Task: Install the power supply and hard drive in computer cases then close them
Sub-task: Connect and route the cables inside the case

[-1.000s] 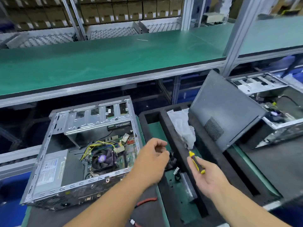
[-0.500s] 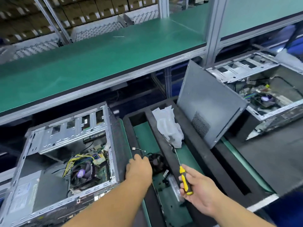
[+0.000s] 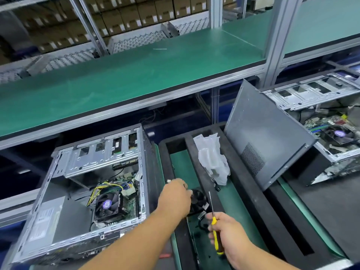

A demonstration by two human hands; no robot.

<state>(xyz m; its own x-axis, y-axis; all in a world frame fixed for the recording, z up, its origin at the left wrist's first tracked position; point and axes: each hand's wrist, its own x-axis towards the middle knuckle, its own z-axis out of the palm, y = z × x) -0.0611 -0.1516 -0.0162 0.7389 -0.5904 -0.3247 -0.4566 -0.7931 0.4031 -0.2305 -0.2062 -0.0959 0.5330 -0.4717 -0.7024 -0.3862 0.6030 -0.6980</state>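
An open computer case [image 3: 93, 191] lies on its side at the left, showing a CPU fan, yellow cables and a grey power supply [image 3: 48, 221] at its near end. My left hand [image 3: 175, 195] reaches into the black foam tray [image 3: 196, 152] beside a small black fan [image 3: 199, 200]. Its fingers are curled around a thin cable with a small white plug [image 3: 168, 180]. My right hand [image 3: 229, 240] grips a yellow-handled screwdriver [image 3: 214, 236], shaft pointing up. A dark side panel [image 3: 263, 137] leans against a second open case [image 3: 331, 129] at the right.
A crumpled clear plastic bag [image 3: 212, 158] lies on the tray's middle divider. A green shelf [image 3: 126, 75] overhangs the work area, with aluminium posts [image 3: 276, 36] at the right. A red-handled tool [image 3: 165, 255] lies under my left forearm.
My left hand went from raised in front of me down into the tray beside the black fan. My right hand with the screwdriver dropped slightly. The view shifted right.
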